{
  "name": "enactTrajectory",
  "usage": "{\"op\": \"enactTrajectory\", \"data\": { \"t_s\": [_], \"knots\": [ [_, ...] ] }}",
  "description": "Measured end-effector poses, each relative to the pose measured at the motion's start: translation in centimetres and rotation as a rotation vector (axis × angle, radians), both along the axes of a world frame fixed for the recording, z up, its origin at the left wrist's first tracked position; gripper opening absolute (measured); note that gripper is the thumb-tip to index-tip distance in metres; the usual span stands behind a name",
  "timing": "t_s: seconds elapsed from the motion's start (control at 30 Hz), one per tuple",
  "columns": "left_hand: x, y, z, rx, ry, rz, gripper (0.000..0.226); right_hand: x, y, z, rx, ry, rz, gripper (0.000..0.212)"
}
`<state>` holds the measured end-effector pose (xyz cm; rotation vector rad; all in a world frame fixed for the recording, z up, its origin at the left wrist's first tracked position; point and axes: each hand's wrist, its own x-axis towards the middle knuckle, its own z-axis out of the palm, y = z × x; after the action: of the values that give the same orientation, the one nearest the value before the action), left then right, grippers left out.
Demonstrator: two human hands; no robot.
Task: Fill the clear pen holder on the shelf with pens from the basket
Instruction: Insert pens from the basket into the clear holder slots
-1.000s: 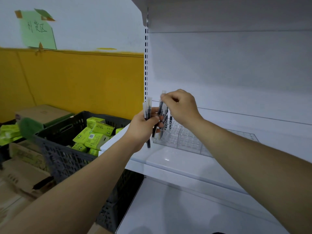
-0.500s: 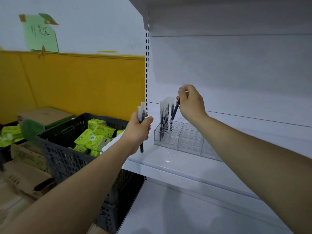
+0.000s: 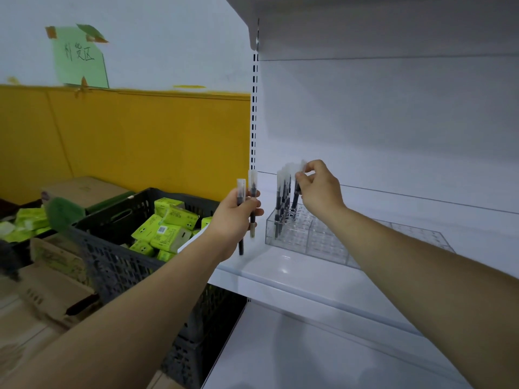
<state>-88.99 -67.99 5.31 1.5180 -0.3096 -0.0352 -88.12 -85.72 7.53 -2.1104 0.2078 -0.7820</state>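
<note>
- Head view: two capped pens [image 3: 241, 192] are gripped upright by the left hand [image 3: 234, 217], just left of the clear pen holder [image 3: 323, 240] on the white shelf [image 3: 295, 273].
- One pen [image 3: 295, 196] is pinched by the right hand [image 3: 320, 189] at the holder's left end, beside standing pens [image 3: 282, 203].
- The dark basket [image 3: 112, 248] is seen left of the shelf.

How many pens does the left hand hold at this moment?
2. Both upright in the left hand: the left pen, and the right pen closer to the pen holder. The hand may hide another.
</note>
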Motion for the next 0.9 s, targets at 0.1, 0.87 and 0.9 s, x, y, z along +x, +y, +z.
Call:
{"op": "enactTrajectory", "data": {
  "t_s": [0.1, 0.87, 0.9],
  "knots": [
    [-0.1, 0.0, 0.1, 0.002, -0.011, -0.017, 0.018, 0.1, 0.1, 0.3, -0.072, 0.124, 0.009, 0.014],
    [-1.6, -0.2, 1.0, 0.07, -0.047, 0.001, 0.015, -4.3, 2.0, 4.5, 0.157, -0.225, 0.128, 0.009],
    [-1.4, -0.1, 0.8, 0.069, -0.033, -0.001, 0.013, -4.2, 1.6, 4.6, 0.14, -0.242, 0.099, 0.008]
  ]
}}
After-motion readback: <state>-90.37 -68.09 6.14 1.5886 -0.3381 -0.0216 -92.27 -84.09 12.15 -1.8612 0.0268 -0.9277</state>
